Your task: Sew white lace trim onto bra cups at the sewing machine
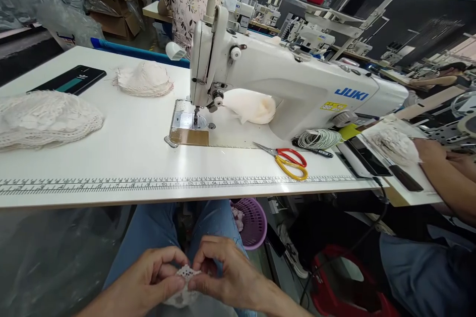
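Over my lap, below the table edge, my left hand pinches one side of a small white lace fabric piece. The fingers of my right hand are closed on its other side, close to the left fingertips. The lower part of the lace hangs down, partly hidden behind my hands. On the table ahead stands a white sewing machine; its needle and presser foot are over the metal plate, with no fabric under them that I can see.
A stack of white lace pieces and a smaller stack lie left, beside a dark phone-like box. Scissors rest near the printed ruler. A purple basket stands below. Co-workers sit ahead and at right.
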Motion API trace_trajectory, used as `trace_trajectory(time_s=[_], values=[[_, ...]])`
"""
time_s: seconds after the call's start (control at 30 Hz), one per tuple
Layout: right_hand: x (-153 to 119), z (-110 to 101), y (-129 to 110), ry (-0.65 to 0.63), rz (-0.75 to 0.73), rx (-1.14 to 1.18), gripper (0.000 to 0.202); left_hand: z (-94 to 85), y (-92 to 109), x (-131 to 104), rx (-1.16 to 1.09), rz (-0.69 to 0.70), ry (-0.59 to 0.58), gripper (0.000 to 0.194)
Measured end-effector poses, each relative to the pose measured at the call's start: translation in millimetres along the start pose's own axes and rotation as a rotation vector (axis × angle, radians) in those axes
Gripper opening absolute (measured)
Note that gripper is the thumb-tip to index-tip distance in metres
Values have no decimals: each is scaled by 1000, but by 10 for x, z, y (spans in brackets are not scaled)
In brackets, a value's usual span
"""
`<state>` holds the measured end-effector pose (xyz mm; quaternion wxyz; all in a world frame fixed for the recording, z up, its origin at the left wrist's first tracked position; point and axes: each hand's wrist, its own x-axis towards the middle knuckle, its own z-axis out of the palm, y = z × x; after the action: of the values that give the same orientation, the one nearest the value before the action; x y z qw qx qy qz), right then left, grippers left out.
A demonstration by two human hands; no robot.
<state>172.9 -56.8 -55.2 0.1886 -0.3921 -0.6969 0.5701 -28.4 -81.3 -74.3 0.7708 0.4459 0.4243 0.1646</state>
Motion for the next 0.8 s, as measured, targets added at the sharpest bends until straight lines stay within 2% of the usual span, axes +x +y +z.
trace_trajectory(time_s=[0.13, 0.3, 0.57, 0.8], values=[[5, -37, 25, -46, 41, 58, 31, -23, 15, 3, -28, -34, -19, 51], [-7, -88, 75, -41, 66, 178, 37, -56, 23, 17, -132, -62, -35, 52], [-26, -76, 119, -31, 77, 115, 34, -35, 29, 91, -68, -79, -4, 51], [-47, -86, 113, -8, 103, 159, 34, 3, 67, 108, 24, -83, 22, 51]])
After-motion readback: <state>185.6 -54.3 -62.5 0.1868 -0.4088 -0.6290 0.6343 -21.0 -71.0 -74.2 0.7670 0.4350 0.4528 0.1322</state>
